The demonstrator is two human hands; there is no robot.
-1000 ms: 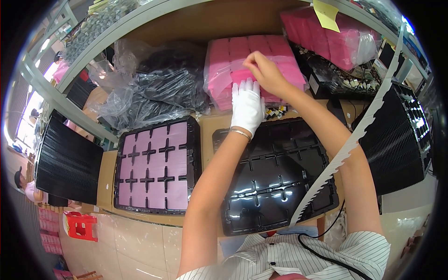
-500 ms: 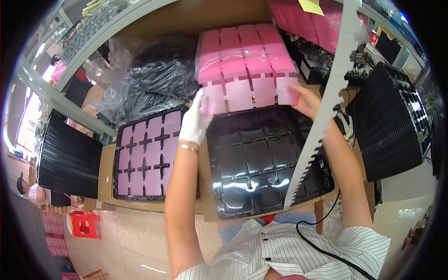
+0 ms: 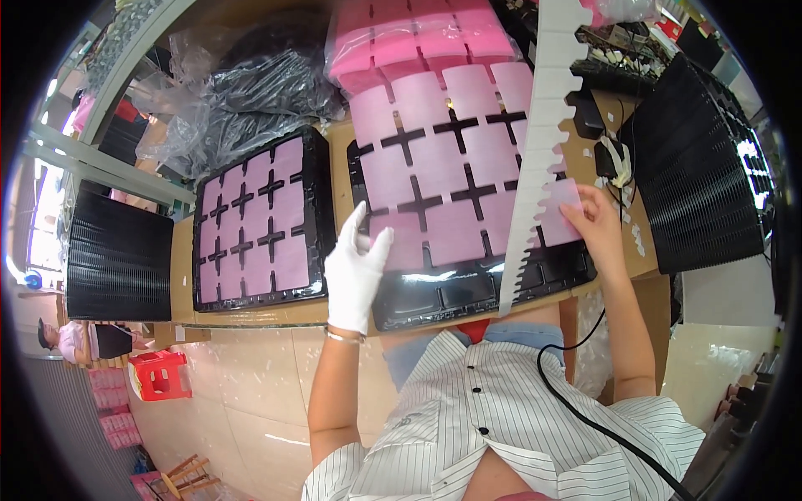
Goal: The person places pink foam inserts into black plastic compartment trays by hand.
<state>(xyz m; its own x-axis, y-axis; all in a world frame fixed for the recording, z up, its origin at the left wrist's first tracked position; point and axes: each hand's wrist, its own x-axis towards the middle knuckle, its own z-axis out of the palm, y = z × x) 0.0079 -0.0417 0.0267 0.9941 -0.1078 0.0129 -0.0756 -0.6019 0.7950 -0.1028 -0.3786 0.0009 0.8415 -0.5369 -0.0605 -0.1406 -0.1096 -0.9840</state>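
A thin pink sheet with cross-shaped cut-outs [image 3: 439, 188] lies over a black plastic tray [image 3: 418, 305], whose near edge stays uncovered. My right hand [image 3: 600, 224], bare, pinches the sheet's near right corner between thumb and fingers. At the sheet's near left side is my left hand [image 3: 355, 271] in a white glove, its thumb and fingers apart. Beyond the tray sits a stack of brighter pink sheets [image 3: 401, 46] under clear plastic. Another black tray [image 3: 316, 200] stands to the left, with a pink sheet [image 3: 255, 221] fitted inside it.
Stacks of black trays stand at far left [image 3: 121, 250] and right [image 3: 697, 167]. Crumpled plastic bags [image 3: 259, 92] lie behind the left tray. A pale toothed strip [image 3: 543, 125] hangs across the view. A black cable [image 3: 585, 409] crosses my shirt. A red stool [image 3: 160, 376] stands on the floor.
The pink sheet has come toward me from the stack and now covers most of the middle tray. Both hands have moved nearer, and the left hand's fingers have spread.
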